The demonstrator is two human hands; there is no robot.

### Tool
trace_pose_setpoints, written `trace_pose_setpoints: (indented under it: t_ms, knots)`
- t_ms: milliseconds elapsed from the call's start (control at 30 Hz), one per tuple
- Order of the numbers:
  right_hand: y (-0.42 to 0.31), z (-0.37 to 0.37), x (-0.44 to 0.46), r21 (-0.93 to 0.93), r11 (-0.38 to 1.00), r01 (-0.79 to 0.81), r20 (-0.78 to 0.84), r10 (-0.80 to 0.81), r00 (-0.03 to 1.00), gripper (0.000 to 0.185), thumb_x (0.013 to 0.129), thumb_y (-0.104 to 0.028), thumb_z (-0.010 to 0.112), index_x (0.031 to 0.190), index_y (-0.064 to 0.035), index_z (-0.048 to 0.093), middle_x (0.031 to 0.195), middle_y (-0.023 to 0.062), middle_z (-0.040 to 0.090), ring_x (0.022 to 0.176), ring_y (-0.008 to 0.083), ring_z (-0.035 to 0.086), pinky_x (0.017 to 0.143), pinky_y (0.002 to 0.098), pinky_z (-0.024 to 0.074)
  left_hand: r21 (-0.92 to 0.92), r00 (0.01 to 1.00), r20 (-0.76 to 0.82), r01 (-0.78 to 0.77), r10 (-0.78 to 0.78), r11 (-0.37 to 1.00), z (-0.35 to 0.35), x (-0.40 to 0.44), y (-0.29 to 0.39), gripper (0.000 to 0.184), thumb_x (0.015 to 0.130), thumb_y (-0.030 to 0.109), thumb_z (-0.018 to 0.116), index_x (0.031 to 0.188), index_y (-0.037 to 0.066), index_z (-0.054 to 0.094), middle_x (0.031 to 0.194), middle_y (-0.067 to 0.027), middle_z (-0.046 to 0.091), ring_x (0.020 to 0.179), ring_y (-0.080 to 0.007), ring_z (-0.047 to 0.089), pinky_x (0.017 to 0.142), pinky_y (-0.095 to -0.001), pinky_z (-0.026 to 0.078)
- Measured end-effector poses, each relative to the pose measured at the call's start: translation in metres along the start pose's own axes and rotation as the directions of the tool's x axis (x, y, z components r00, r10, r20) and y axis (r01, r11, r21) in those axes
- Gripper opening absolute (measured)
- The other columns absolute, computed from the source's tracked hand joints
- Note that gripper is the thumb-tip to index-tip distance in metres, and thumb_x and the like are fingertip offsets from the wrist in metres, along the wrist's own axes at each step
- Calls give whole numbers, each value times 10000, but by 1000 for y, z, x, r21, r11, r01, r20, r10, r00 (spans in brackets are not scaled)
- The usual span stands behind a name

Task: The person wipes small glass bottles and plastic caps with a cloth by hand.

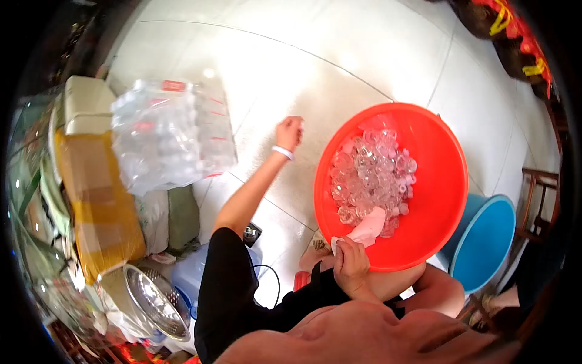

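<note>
Far left, a plastic-wrapped bottle pack is sitting on the floor, near a metal colander. Next, the left hand is being held over the floor, outside the red basin and apart from its rim. Left fingers are being curled in together; whether anything small is being pinched can't be told. Right hand is being held at the basin's near-left rim, fingers closed on 1 end of a pink cloth. Cloth is lying up and right of those fingers, long axis slanting from rim toward the clear pieces, which are being piled in the basin's left half. Right hand is sitting nearer to cloth and pile; left is reaching wider. Lower pieces are being hidden by upper ones, so count and exact shape can't be told. Farther right, a blue bucket is being partly covered by the basin.
</note>
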State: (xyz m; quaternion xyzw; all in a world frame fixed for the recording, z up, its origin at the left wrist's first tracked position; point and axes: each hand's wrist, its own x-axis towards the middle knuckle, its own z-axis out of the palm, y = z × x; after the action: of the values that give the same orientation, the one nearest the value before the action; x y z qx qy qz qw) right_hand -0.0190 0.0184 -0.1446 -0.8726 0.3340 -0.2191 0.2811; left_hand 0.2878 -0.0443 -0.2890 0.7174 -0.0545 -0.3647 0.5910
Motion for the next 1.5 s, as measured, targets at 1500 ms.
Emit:
trace_pose_setpoints:
  t_ms: [1500]
  knots:
    - [20, -165, 5, 644, 737, 206, -535, 241, 810, 160, 814, -159, 526, 902, -45, 595, 1015, 141, 442, 838, 290, 528, 695, 331, 442, -399, 874, 363, -166, 322, 902, 167, -430, 104, 172, 885, 166, 449, 967, 29, 512, 703, 0, 499, 563, -65, 435, 475, -200, 348]
